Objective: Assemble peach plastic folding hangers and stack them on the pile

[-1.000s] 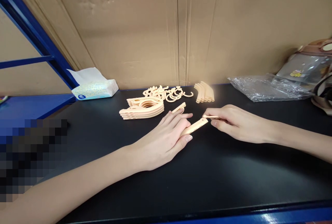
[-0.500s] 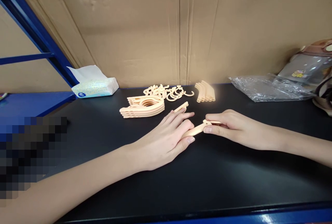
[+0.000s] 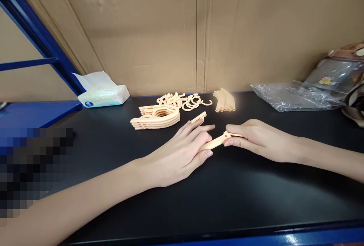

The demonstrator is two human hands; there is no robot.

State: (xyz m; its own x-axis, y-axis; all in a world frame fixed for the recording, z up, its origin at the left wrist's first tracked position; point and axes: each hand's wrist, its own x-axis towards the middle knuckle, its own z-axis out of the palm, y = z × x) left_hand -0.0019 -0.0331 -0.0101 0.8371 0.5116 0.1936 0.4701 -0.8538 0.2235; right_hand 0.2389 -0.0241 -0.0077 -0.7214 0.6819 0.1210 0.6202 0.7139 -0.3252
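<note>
My left hand (image 3: 186, 151) is closed around a cream plastic hanger piece (image 3: 214, 142), which lies low over the black table. One end of that piece sticks out to the right and has a small hole; another part shows beyond my fingers. At the holed end, my right hand (image 3: 254, 139) pinches a thin cream hanger arm (image 3: 236, 135) between thumb and fingers. The two pieces meet there, but whether they are joined I cannot tell. Behind my left hand is a stack of cream hanger bodies (image 3: 156, 122).
Loose cream hooks (image 3: 193, 102) lie in a heap behind the stack, with a row of curved hanger arms (image 3: 224, 101) to their right. A tissue pack (image 3: 105, 96) stands back left. A clear plastic bag (image 3: 298, 96) and a transparent bag (image 3: 330, 75) are at the right.
The right thumb and fingers have shifted very slightly right at the joint, and the hole in the hanger piece shows more plainly. The left hand stays nearly still.
</note>
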